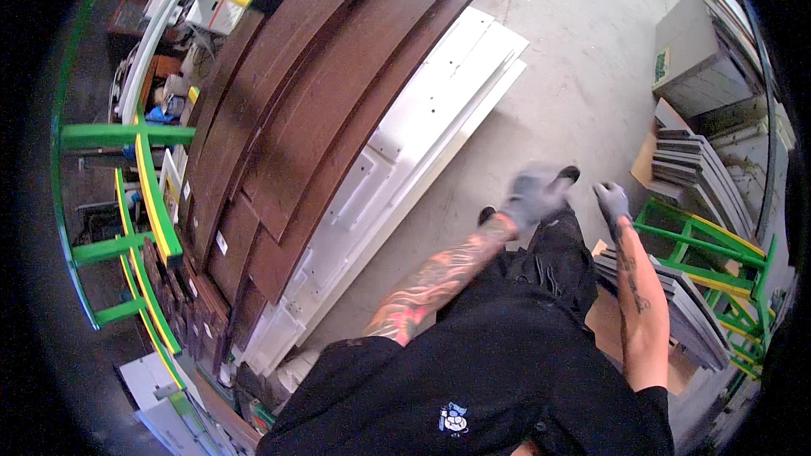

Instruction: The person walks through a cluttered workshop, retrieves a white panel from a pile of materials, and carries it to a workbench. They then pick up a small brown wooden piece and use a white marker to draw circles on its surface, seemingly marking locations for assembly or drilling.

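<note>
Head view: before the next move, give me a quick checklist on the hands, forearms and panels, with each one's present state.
1. Left hand and right hand gloved: ok, both in grey.
2. Left hand's grip empty: cannot tell, it is motion-blurred.
3. Right hand off the upper stack of grey panels at right: ok, a gap shows between them.
4. Forearms covered: not ok, left forearm and right forearm are bare.
5. Dark brown panels edge-aligned: not ok, their edges are staggered.
6. White panels fully visible: not ok, the brown ones hide part of them.
</note>
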### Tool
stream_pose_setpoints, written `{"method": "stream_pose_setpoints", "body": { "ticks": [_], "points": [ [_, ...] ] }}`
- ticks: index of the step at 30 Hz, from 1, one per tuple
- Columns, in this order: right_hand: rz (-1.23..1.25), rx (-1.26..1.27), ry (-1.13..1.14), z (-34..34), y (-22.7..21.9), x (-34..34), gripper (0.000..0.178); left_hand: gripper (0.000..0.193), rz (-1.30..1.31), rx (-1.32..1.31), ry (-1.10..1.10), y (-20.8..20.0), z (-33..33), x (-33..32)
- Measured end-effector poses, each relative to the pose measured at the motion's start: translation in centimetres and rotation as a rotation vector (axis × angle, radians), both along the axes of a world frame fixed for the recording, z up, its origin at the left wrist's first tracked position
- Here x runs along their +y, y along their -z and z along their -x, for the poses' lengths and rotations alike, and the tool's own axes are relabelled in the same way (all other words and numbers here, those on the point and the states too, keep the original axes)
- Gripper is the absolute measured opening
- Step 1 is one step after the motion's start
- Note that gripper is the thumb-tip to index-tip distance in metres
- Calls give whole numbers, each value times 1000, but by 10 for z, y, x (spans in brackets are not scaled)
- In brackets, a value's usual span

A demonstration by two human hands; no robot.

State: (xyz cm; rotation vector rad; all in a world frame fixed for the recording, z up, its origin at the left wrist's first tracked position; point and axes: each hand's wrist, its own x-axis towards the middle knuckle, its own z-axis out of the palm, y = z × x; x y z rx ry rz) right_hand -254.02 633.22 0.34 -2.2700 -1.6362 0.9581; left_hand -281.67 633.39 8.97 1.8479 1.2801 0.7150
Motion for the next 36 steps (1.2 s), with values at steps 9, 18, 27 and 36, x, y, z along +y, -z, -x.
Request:
{"method": "stream_pose_setpoints", "body": {
  "ticks": [9, 18, 27, 36],
  "points": [
    [6, 205, 22, 23, -14, 226, 45, 35, -170, -630, -81, -58, -158, 185],
    [223, 533, 365, -128, 64, 396, 38, 37, -156, -577, 196, -85, -348, 320],
    [-4, 222, 21, -208, 56, 568, 38, 24, -377, -968, -33, -164, -457, 478],
    [-5, 47, -229, -157, 9, 821, 41, 24, -196, -1049, -242, -82, -415, 747]
  ]
}}
